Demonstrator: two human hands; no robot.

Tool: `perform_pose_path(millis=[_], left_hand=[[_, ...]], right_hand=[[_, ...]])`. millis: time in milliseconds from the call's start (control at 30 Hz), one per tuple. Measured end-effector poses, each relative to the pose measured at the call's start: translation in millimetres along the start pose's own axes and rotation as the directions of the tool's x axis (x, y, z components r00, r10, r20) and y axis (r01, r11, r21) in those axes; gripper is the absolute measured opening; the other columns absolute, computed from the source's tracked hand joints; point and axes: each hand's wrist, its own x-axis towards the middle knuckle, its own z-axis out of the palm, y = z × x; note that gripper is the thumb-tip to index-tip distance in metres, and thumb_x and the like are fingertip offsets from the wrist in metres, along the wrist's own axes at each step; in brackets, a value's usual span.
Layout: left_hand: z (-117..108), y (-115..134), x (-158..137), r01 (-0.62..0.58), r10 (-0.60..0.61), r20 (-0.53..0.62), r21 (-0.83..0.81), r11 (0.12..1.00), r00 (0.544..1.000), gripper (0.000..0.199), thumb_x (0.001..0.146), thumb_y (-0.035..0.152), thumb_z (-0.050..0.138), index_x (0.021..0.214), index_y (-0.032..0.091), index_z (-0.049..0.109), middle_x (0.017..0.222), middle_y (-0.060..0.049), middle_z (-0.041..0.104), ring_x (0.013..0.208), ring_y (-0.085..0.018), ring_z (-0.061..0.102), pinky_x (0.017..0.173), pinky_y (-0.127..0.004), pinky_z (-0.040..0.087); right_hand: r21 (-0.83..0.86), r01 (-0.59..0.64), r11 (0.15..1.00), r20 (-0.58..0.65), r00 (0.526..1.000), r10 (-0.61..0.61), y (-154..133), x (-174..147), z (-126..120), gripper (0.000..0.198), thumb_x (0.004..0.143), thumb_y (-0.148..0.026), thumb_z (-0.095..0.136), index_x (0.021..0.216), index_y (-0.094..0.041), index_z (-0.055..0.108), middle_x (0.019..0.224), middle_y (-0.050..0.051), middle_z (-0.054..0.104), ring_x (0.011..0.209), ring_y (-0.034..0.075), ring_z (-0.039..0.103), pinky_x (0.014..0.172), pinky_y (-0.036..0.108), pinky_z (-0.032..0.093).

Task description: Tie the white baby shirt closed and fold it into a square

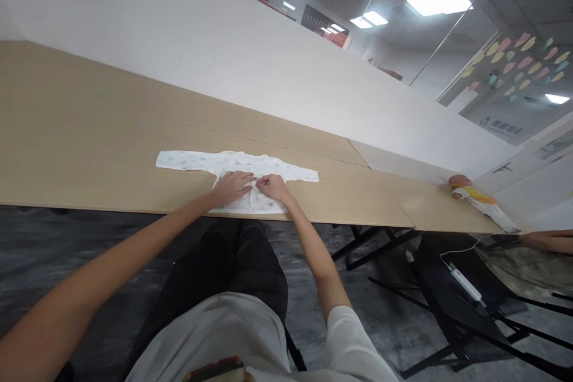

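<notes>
A small white baby top (pixel 244 162) with a tiny print lies spread on the table, both sleeves stretched out sideways. Flat on its left front rests my left hand (pixel 233 187), fingers extended toward the middle. My right hand (pixel 272 186) is closed in a pinch at the centre front, gripping the cloth near the front opening. The fingertips of both hands are close together. Exactly what part lies between the right fingertips is too small to make out.
The long wooden table (pixel 89 119) runs along a white partition (pixel 201 42) with glass above. At its right end lies a doll (pixel 478 200) in white and yellow. Black folding chairs stand below right, one bearing a white power strip (pixel 466 285). Another person's arm (pixel 548 241) shows at the right edge.
</notes>
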Motion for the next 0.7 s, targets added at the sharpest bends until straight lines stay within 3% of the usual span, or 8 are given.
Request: perform_pose_path(millis=[133,267,400,567,700], left_hand=[[2,3,3,-0.033,0.035,0.089,-0.022,0.999,0.995,0.055,0.095,0.042,0.029,0.14,0.02,0.052,0.149,-0.01,0.048,0.139,-0.025,0.042,0.114,-0.043,0.027],[0,-13,3,0.001,-0.001,0.073,-0.003,1.0,0.997,0.055,0.095,0.043,0.03,0.142,0.021,0.05,0.149,-0.011,0.048,0.141,-0.025,0.038,0.115,-0.043,0.025],[-14,-58,5,0.187,-0.188,0.0,0.115,0.976,0.982,0.058,0.096,0.043,0.029,0.144,0.016,0.047,0.155,-0.016,0.039,0.144,-0.029,0.033,0.115,-0.048,0.024],[-36,-106,13,0.467,-0.468,-0.017,0.096,0.879,0.884,0.061,0.096,0.043,0.024,0.147,0.014,0.042,0.153,-0.019,0.04,0.139,-0.034,0.039,0.108,-0.052,0.031],[-45,-115,22,0.55,-0.552,-0.03,0.136,0.824,0.834,0.056,0.088,0.047,0.043,0.13,0.015,0.061,0.139,-0.021,0.055,0.129,-0.037,0.048,0.104,-0.05,0.035]], right_hand=[[0.022,-0.162,0.987,-0.121,0.979,0.163,26,39,-18,0.023,0.085,-0.014,0.055,0.097,-0.017,0.075,0.098,0.005,0.075,0.089,0.015,0.068,0.082,0.022,0.048],[-0.078,-0.238,0.968,-0.18,0.959,0.221,47,62,-32,0.032,0.084,-0.014,0.056,0.113,-0.016,0.068,0.12,0.009,0.069,0.106,0.017,0.063,0.092,0.024,0.046],[-0.192,-0.293,0.937,-0.121,0.954,0.273,58,63,-30,0.031,0.087,-0.022,0.054,0.115,-0.015,0.065,0.119,0.012,0.069,0.105,0.022,0.063,0.091,0.03,0.046],[-0.259,-0.298,0.919,-0.162,0.951,0.263,61,65,-32,0.033,0.085,-0.028,0.061,0.115,-0.017,0.067,0.121,0.012,0.068,0.115,0.024,0.059,0.097,0.032,0.042],[-0.181,-0.34,0.923,-0.078,0.94,0.331,65,62,-46,0.023,0.078,-0.032,0.07,0.094,-0.017,0.071,0.095,0.006,0.073,0.087,0.02,0.066,0.075,0.025,0.045]])
